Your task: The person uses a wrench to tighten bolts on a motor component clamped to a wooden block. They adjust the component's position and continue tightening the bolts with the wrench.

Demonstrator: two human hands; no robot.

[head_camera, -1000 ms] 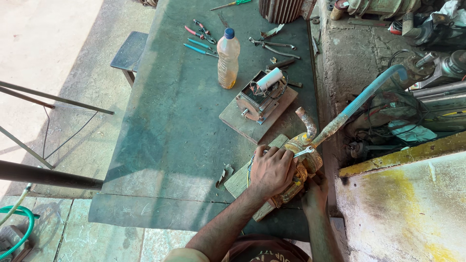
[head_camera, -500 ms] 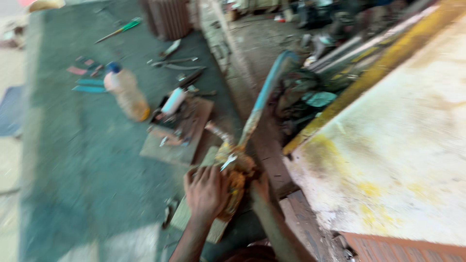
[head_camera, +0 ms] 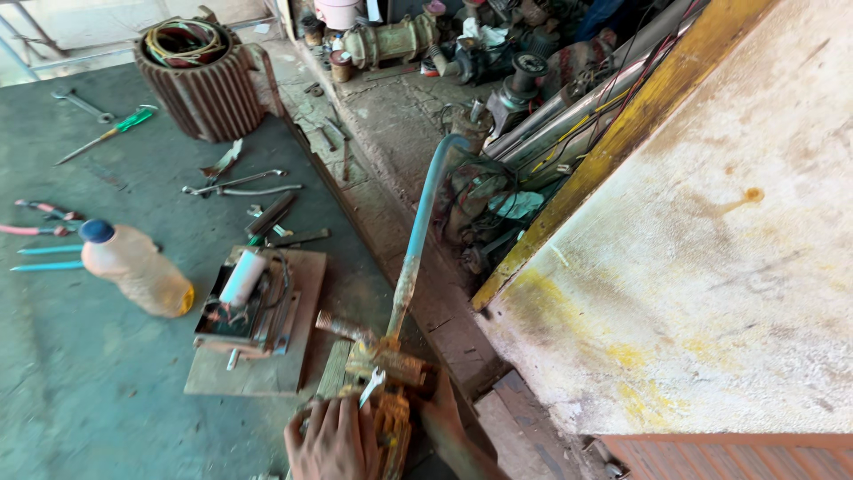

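Two hands, left hand [head_camera: 333, 442] and right hand [head_camera: 442, 411], grip one rusty yellow fitting [head_camera: 388, 418] carrying one blue pipe [head_camera: 419, 233]; beyond lie one plastic bottle [head_camera: 135, 268], one ribbed motor housing [head_camera: 203, 82], and one green-handled screwdriver [head_camera: 108, 133].

Rusty yellow-orange clamp tool [head_camera: 388, 422] at bottom centre, near the desk's [head_camera: 133, 382] right edge, on a wood strip [head_camera: 333, 369]. Paint worn, metal grimy. Long lever [head_camera: 418, 236] rises from its top, tilting up and away; lower part rusty, upper part pale blue, curving over at the tip. Short rusty stub [head_camera: 342, 327] sticks out to the left just below the lever base. Left hand [head_camera: 330, 440] lies on the tool's left side, fingers over it; right hand [head_camera: 442, 411] presses against its right side.
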